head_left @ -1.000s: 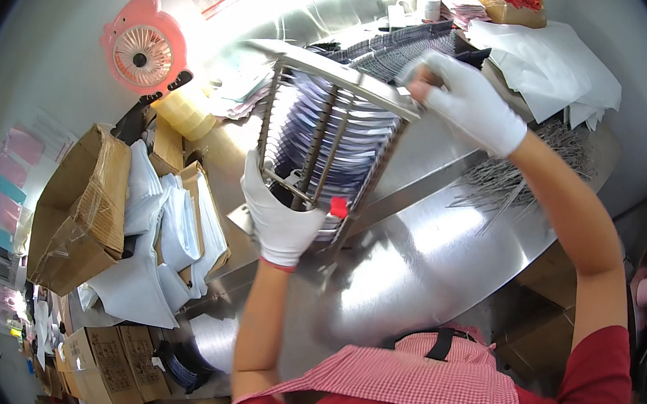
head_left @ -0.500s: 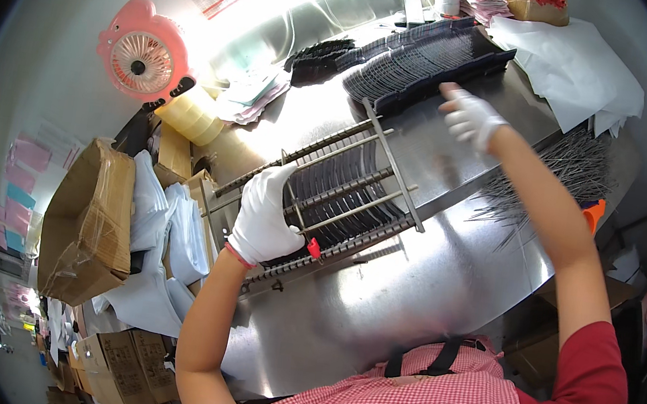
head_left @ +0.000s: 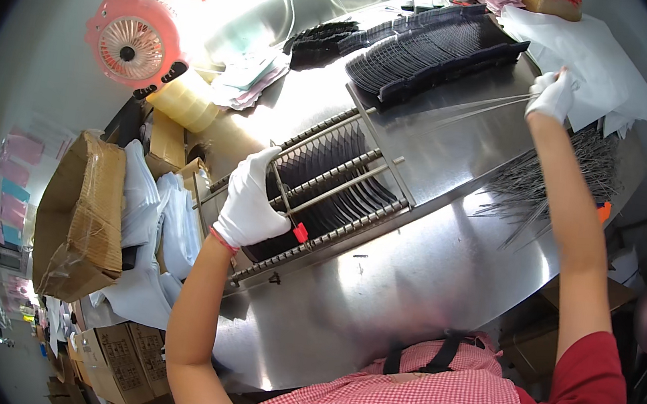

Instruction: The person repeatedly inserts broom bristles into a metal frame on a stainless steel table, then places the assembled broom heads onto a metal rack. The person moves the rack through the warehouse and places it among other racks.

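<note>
Left gloved hand [head_left: 249, 201]: fingers curled round a crossbar of the metal rack [head_left: 318, 242], which lies on the steel table [head_left: 412, 273]; dark curved pieces [head_left: 344, 196] ranked inside, right of the fingers. Right gloved hand [head_left: 552, 99]: pinching thin wires [head_left: 480, 108] that trail left, above the wire pile [head_left: 582, 165]. A second ago rack tilted up, both hands at it; now down, right hand well apart.

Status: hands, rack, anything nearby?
Left hand grips metal rack. Right hand holds thin wires. Dark curved pieces in rack. Wire pile at right.
</note>
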